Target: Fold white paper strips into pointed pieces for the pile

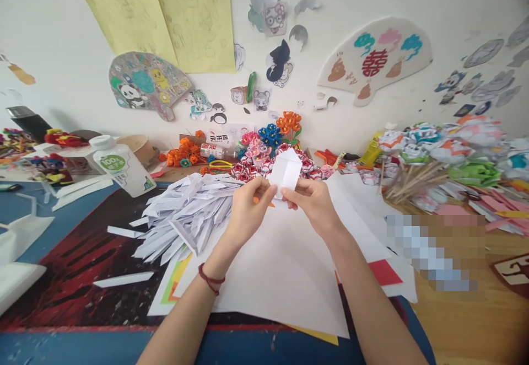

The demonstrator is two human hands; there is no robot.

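Observation:
Between my two hands a small piece of folded white paper (288, 169) is held up, its upper end folded to a point. My left hand (252, 206) pinches its lower left edge with thumb and fingers. On the lower right, my right hand (311, 200) grips the same paper, thumb in front and fingers curled behind. Beneath the hands lie large white paper sheets (276, 266), stacked over a few coloured ones. To the left of my left hand is a heap of folded white paper strips (185, 210).
A white bottle (122, 166) with a green label stands at the left. Behind the hands are colourful craft flowers (268, 139). Paper flowers on wooden sticks (417, 177) lie at the right. Loose strips (124, 279) rest on the black-and-red mat (78, 277).

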